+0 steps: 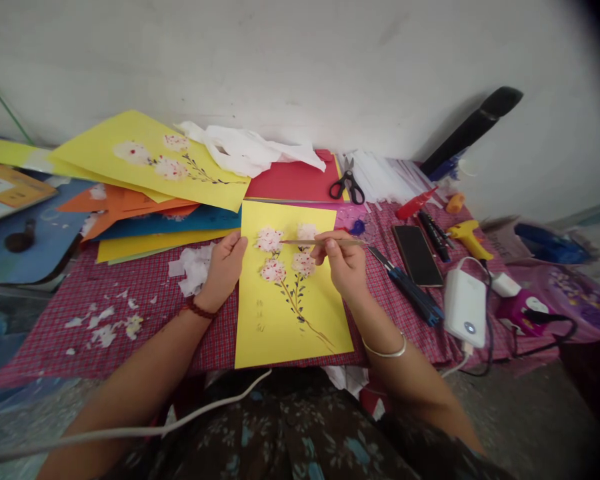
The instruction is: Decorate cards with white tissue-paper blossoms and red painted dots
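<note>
Four pink-flecked white blossoms (273, 270) sit on the yellow sheet (280, 333), which lies squarely in front of the person at the near edge of the table (155, 293). Much of it looks done to me: brown stems (294, 308) run down toward the sheet's lower right corner, small dark leaves line them, and a column of writing (260, 315) stands on the sheet's lower left.

The right hand (347, 267) has its grip clamped on a thin stick (300, 242), the tip at the edge of the sheet's upper left blossom — whether it touches, I can't tell. That hand partly covers the upper right blossom, so I can't judge how finished that one is. The left hand (225, 267) is curled at the sheet's left edge, thumb at the paper; I can't tell if that grip pinches it.

Beyond the sheet, to the left, a yellow card (95, 147) carries a similar spray and seems complete. White scraps (104, 333) lie left of the sheet — leftovers, I'd guess — while scissors (349, 175) rest beyond its upper right corner. What remains looks like detail work at most.
</note>
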{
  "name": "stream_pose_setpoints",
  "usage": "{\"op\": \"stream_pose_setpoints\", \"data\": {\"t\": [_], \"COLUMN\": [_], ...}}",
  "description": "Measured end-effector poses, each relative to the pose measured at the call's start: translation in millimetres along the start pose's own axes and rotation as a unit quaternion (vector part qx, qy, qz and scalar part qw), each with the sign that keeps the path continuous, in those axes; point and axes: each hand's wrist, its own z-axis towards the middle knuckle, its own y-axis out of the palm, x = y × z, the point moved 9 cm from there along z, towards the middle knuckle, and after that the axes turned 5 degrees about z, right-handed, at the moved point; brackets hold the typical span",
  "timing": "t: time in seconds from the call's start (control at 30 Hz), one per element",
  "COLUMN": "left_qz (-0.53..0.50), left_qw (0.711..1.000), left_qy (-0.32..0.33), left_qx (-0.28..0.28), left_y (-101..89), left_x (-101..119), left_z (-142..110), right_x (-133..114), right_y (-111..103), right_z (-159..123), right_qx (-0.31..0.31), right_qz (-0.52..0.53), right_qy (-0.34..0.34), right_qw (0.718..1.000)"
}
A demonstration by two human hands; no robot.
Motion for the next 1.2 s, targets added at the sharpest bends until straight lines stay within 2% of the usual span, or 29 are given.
{"op": "stream_pose_setpoints", "data": {"t": [0.33, 0.53, 0.83, 1.03, 1.2], "left_qz": [-0.019, -0.013, -0.016, -0.003, 0.022], "left_qw": [1.0, 1.0, 1.0, 1.0, 1.0], "left_qy": [-0.005, -0.003, -0.004, 0.001, 0.008], "left_qx": [-0.003, -0.002, -0.002, 0.001, -0.012], "left_y": [1.7, 2.9, 3.8, 4.3, 5.9], "left_x": [-2, -1, -3, 2, 5], "left_z": [-1, -1, -1, -4, -9], "right_x": [7, 0, -6, -11, 1], "right_y": [8, -5, -17, -9, -1], "right_z": [2, 2, -4, -5, -4], "right_qx": [-0.017, 0.026, 0.06, 0.04, 0.01], "right_qz": [-0.021, -0.002, -0.019, -0.042, -0.062], "right_qy": [-0.001, -0.02, -0.049, -0.063, -0.024], "right_qw": [1.0, 0.999, 0.997, 0.996, 0.998]}}
